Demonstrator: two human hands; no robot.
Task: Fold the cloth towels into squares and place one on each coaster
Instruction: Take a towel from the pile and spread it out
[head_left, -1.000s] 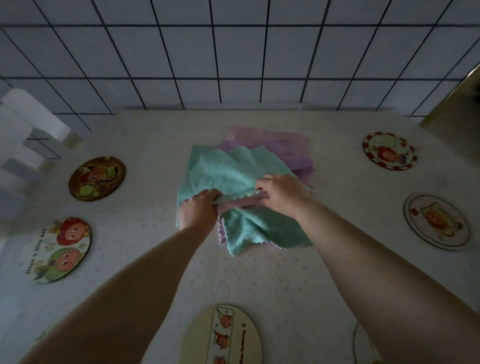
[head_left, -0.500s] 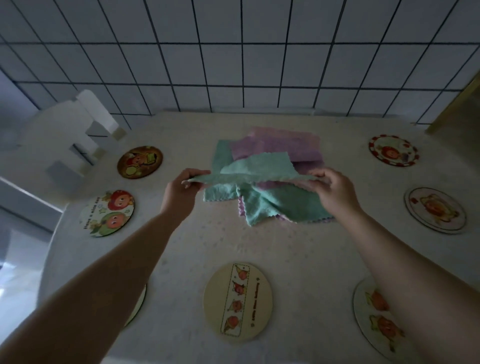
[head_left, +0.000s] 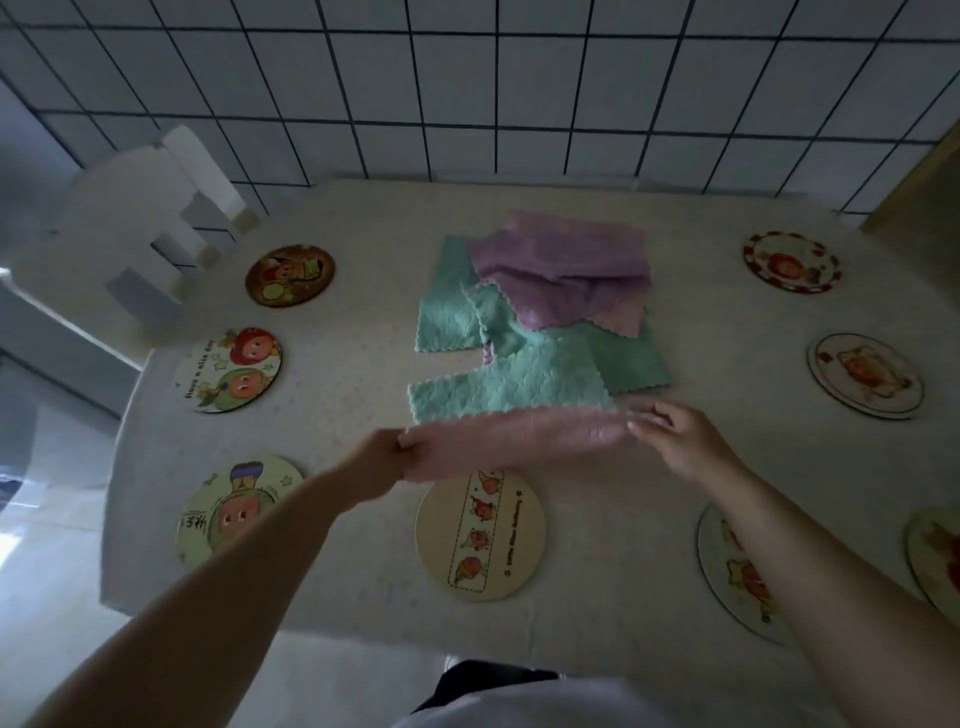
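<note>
I hold one towel (head_left: 511, 397) stretched flat between both hands; its top is teal and its near edge shows pink. My left hand (head_left: 376, 462) pinches its near left corner and my right hand (head_left: 675, 434) pinches its near right corner. It hangs just above the table, over the far rim of a cream oval coaster (head_left: 480, 538). Behind it lies a loose pile of teal towels (head_left: 447, 312) and purple towels (head_left: 563, 265) in the middle of the table.
Round picture coasters ring the table (head_left: 363, 571): three on the left (head_left: 290, 275) (head_left: 228, 370) (head_left: 234, 509), several on the right (head_left: 790, 262) (head_left: 865, 375) (head_left: 737, 571). A white chair (head_left: 150, 228) stands at the far left. A tiled wall backs the table.
I have lifted one towel off the pile and drawn it toward me, spread between both hands. My hands have moved apart and nearer to the table's front edge.
</note>
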